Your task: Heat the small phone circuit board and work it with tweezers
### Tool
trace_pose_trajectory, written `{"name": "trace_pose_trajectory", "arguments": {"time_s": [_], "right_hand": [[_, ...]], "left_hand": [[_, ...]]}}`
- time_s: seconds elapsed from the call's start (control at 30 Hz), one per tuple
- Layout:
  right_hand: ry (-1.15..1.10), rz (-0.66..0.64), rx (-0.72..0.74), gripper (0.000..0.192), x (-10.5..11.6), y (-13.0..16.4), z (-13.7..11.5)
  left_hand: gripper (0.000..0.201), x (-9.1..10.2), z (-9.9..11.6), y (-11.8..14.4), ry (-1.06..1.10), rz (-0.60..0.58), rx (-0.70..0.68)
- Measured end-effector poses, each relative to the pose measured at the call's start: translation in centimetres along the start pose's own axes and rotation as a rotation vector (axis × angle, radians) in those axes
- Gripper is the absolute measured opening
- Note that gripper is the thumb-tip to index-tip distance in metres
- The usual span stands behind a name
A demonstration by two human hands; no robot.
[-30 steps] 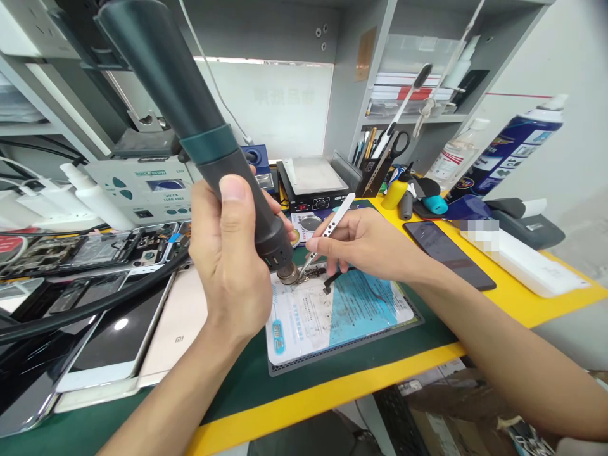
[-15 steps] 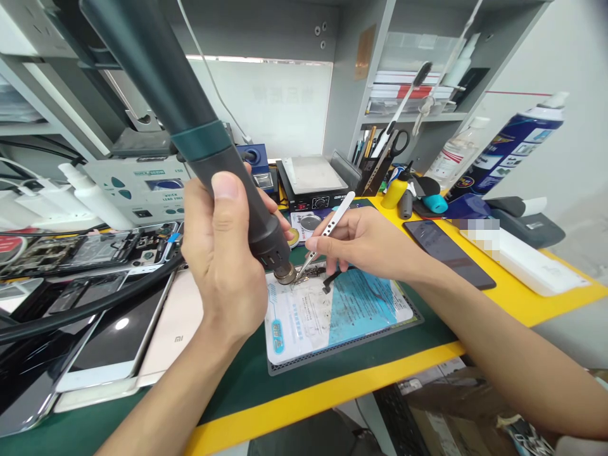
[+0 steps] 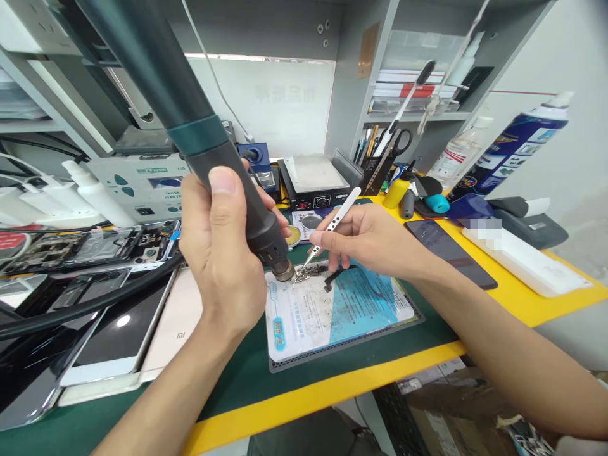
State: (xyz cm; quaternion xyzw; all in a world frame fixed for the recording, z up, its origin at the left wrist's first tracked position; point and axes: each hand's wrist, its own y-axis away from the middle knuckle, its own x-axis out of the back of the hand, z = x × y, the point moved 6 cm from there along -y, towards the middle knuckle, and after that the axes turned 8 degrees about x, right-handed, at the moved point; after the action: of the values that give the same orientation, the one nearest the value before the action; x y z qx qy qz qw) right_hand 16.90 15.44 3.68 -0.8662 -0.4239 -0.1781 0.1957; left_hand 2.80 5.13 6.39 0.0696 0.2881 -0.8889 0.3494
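Note:
My left hand (image 3: 223,247) is wrapped round a dark hot air gun (image 3: 199,136), its metal nozzle tilted down at the left end of a small circuit board (image 3: 311,272). Between the thumb and fingers of my right hand (image 3: 356,234) is a pair of white tweezers (image 3: 336,218), with tips at the board's left end, close to the nozzle. Whether the tips grip a part is too small to tell. The board lies on a white and blue printed mat (image 3: 327,316). A black flex cable (image 3: 335,277) rests beside the board.
Phones and phone parts (image 3: 114,323) crowd the left side, crossed by the gun's black hose (image 3: 95,304). A hot plate (image 3: 313,177) and a hot air station (image 3: 137,183) stand behind. At right lie a dark phone (image 3: 449,252) and a white box (image 3: 517,259).
The view has shifted slightly. The tweezers' tips sit a touch higher and farther from the nozzle; both hands keep the same grip.

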Motion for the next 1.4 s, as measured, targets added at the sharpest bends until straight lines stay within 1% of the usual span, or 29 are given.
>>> {"name": "trace_pose_trajectory", "arguments": {"time_s": [0.2, 0.37, 0.47, 0.53, 0.6, 0.67, 0.8, 0.9, 1.0, 1.13, 1.27, 1.4], "right_hand": [[-0.012, -0.011, -0.035, 0.026, 0.0, 0.1, -0.1], [-0.032, 0.004, -0.058, 0.023, 0.0, 0.0, -0.1], [-0.033, 0.046, -0.064, 0.020, 0.2, -0.1, -0.1], [-0.026, 0.091, -0.071, 0.019, 0.6, -0.1, -0.1], [-0.022, 0.106, -0.077, 0.019, 0.8, 0.0, -0.2], [-0.024, 0.082, -0.069, 0.020, 0.7, 0.0, -0.4], [-0.014, 0.007, -0.008, 0.023, 0.0, 0.2, -0.8], [-0.005, -0.023, 0.023, 0.029, -0.5, 0.2, -0.8], [0.012, -0.034, 0.036, 0.032, -0.7, 0.2, -0.7], [-0.023, -0.041, 0.046, 0.031, -0.7, 0.1, -0.7], [-0.042, -0.051, 0.059, 0.027, -0.9, 0.2, -0.8], [-0.024, -0.061, 0.066, 0.032, -1.0, 0.2, -0.7]], "left_hand": [[0.033, 0.4, 0.1, -0.3, -0.003, 0.046, -0.030], [0.036, 0.5, 0.2, -0.4, -0.003, 0.039, -0.022], [0.034, 0.6, 0.2, -0.4, -0.016, 0.049, -0.012], [0.034, 0.6, 0.2, -0.4, -0.017, 0.042, -0.010], [0.035, 0.5, 0.2, -0.4, -0.005, 0.035, -0.006], [0.034, 0.5, 0.2, -0.4, 0.021, 0.036, -0.004], [0.031, 0.4, 0.2, -0.3, 0.060, 0.025, 0.008], [0.030, 0.4, 0.2, -0.3, 0.061, 0.027, 0.022], [0.032, 0.4, 0.3, -0.3, 0.058, 0.042, 0.020], [0.038, 0.3, 0.3, -0.3, 0.052, 0.042, 0.033], [0.041, 0.3, 0.4, -0.3, 0.059, 0.044, 0.023], [0.041, 0.2, 0.2, -0.2, 0.048, 0.042, 0.038]]}}
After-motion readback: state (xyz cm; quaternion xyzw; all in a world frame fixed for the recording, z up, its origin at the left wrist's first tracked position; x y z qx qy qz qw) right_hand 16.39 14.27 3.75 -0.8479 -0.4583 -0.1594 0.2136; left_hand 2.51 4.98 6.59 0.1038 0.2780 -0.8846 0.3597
